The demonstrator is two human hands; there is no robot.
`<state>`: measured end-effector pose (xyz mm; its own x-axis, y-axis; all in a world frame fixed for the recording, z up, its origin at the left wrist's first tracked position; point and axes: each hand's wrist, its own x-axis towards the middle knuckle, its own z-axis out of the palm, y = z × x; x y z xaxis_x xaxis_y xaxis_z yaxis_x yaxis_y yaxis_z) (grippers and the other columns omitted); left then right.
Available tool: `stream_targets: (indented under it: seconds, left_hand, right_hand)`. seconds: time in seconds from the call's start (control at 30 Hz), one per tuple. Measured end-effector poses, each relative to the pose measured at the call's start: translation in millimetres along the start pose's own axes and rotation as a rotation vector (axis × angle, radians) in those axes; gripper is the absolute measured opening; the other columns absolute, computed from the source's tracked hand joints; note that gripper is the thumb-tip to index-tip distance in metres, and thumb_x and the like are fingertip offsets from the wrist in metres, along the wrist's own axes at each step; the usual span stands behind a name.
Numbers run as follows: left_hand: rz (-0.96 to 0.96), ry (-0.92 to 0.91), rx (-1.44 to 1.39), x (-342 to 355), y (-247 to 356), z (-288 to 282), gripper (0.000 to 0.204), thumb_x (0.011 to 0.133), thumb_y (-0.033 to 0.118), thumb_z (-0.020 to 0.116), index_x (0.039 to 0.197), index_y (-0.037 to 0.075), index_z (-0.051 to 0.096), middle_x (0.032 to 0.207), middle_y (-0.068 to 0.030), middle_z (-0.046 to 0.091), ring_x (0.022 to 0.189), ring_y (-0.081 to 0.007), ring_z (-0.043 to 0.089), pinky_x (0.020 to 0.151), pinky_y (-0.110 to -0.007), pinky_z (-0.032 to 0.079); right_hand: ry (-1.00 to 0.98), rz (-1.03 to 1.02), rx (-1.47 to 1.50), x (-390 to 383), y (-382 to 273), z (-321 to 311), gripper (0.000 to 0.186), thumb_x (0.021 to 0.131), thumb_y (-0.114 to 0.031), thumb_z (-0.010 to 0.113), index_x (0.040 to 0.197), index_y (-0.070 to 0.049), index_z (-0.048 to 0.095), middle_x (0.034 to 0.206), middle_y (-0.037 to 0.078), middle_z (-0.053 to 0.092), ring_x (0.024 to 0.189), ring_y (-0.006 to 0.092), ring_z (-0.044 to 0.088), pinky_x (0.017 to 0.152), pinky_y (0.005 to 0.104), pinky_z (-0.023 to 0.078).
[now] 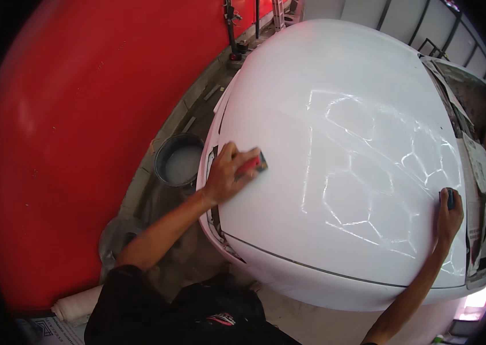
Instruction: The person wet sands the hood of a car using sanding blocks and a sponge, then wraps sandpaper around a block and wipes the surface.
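Observation:
The broad white hood (289,155) of a car lies before me, with hexagonal light reflections on its wet-looking surface. My left hand (228,175) is closed around a red and dark sanding block (253,165) on the hood near its left edge; the hand is slightly blurred. On the far right side of the hood, close to the windshield opening, my right hand (450,218) grips a small dark block (449,199). The fingers partly hide both blocks.
A dark bucket (178,161) of cloudy liquid stands on the floor left of the car. Beyond it rises a red wall (93,132). Masking paper (479,190) hangs by the windshield opening. A white roll (76,303) lies at the lower left, below crumpled clear plastic (113,236).

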<state>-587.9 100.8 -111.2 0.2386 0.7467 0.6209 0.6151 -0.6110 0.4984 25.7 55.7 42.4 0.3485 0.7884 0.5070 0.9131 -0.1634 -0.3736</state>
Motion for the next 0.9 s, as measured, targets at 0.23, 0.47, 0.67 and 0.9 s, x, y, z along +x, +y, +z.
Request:
stream_targets:
  seconds: [0.23, 0.47, 0.67, 0.9]
  left_hand:
    - [-0.365, 0.198, 0.152, 128.9, -115.0, 34.8, 0.043, 0.104, 0.046, 0.073, 0.135, 0.016, 0.07, 0.112, -0.015, 0.06, 0.11, -0.0361, 0.065, 0.092, -0.046, 0.055]
    - [-0.172, 0.154, -0.024, -70.0, 32.4, 8.8, 0.061, 0.101, 0.051, 0.077, 0.147, 0.014, 0.068, 0.102, -0.0125, 0.053, 0.093, -0.0291, 0.057, 0.082, -0.042, 0.051]
    - [-0.095, 0.145, -0.16, -75.1, -9.8, 2.9, 0.056, 0.099, 0.042, 0.081, 0.146, 0.013, 0.07, 0.097, -0.0106, 0.051, 0.086, -0.0282, 0.056, 0.081, -0.041, 0.05]
    - [-0.498, 0.287, 0.085, 122.6, -211.2, 25.3, 0.044, 0.106, 0.053, 0.066, 0.129, 0.017, 0.073, 0.115, -0.0171, 0.064, 0.114, -0.0394, 0.066, 0.095, -0.048, 0.055]
  right_hand:
    - [0.067, -0.094, 0.006, 7.3, 16.5, 16.0, 0.047, 0.109, -0.048, 0.066, 0.124, -0.005, 0.078, 0.114, 0.013, 0.078, 0.106, 0.0291, 0.073, 0.096, 0.0421, 0.055]
    - [0.101, -0.103, -0.366, -14.4, -21.7, 16.4, 0.043, 0.108, -0.045, 0.068, 0.128, -0.008, 0.076, 0.128, 0.008, 0.074, 0.119, 0.0322, 0.068, 0.1, 0.0465, 0.056]
    - [0.075, -0.126, -0.447, -15.7, -26.9, 8.8, 0.038, 0.106, -0.041, 0.069, 0.124, -0.008, 0.075, 0.124, 0.008, 0.074, 0.115, 0.0332, 0.069, 0.099, 0.0474, 0.056]
    - [0.031, -0.102, -0.487, -3.5, -34.3, 25.9, 0.041, 0.107, -0.043, 0.068, 0.124, -0.007, 0.075, 0.122, 0.011, 0.074, 0.115, 0.0365, 0.069, 0.098, 0.0495, 0.055]
